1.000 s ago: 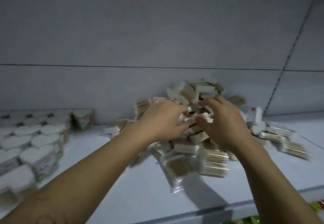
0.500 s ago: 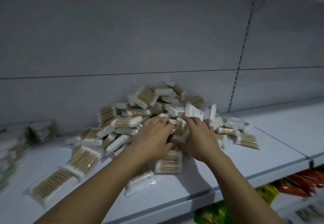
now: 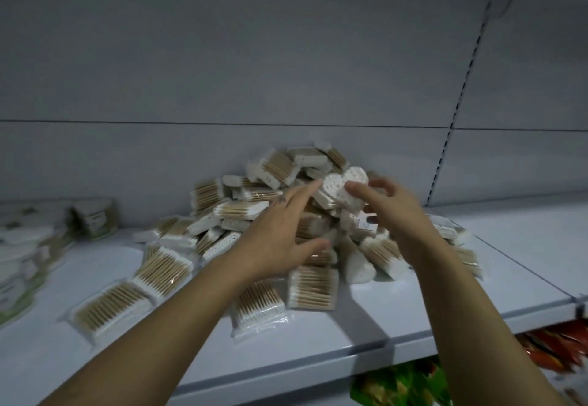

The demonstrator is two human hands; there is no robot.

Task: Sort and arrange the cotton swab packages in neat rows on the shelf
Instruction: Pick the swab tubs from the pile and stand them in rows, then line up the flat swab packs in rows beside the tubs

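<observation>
Currently on our shelf (image 3: 366, 326): one loose pile of cotton swab packages (image 3: 241, 208), flat clear packs of wooden-stemmed swabs heaped against the back panel (image 3: 254, 71), with several lying flat toward the front edge. Our right hand (image 3: 394, 214) pinches a heart-shaped swab box (image 3: 345, 187) between thumb and fingers, above the pile's top. Our left hand (image 3: 280, 237) is spread with straight fingers over the pile's middle, index tip at the heart-shaped swab box's left edge; whether it touches, we cannot tell. Far left: stacked heart-shaped boxes (image 3: 22, 237), blurred. Below the shelf: green and red snack bags (image 3: 397, 385).
</observation>
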